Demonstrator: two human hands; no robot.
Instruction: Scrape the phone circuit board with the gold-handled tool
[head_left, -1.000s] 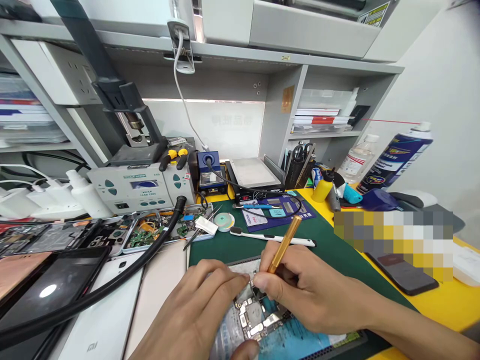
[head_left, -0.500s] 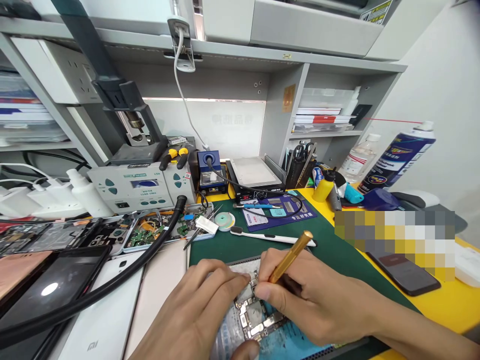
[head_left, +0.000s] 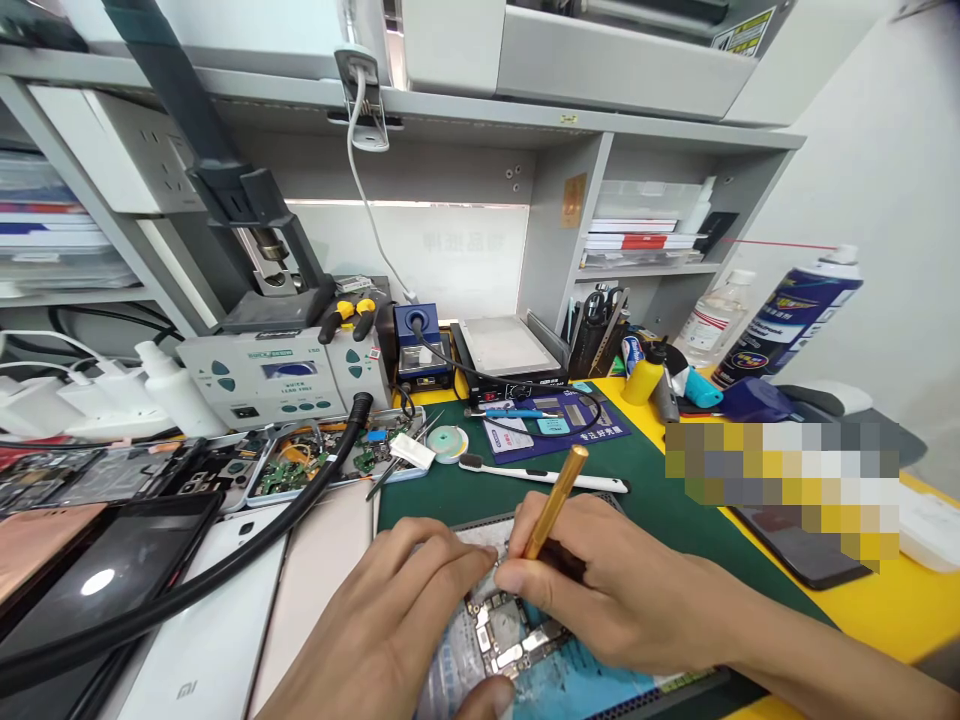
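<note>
Guide lightly the golden tool (head_left: 556,500) pinched in the right grip (head_left: 619,575), bracing the circuit board (head_left: 510,657) with the left grip (head_left: 397,605) spread around it, to avoid slipping.

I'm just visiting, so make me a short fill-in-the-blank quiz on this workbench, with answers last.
1. The left hand is by the circuit board, while the gold tool is in the ____ hand.
2. The toothbrush lies on a mat coloured ____.
3. The pliers have grips of black and ____.
4. The straw at the blue can is coloured ____.
Missing words: right; green; yellow; red.
</note>
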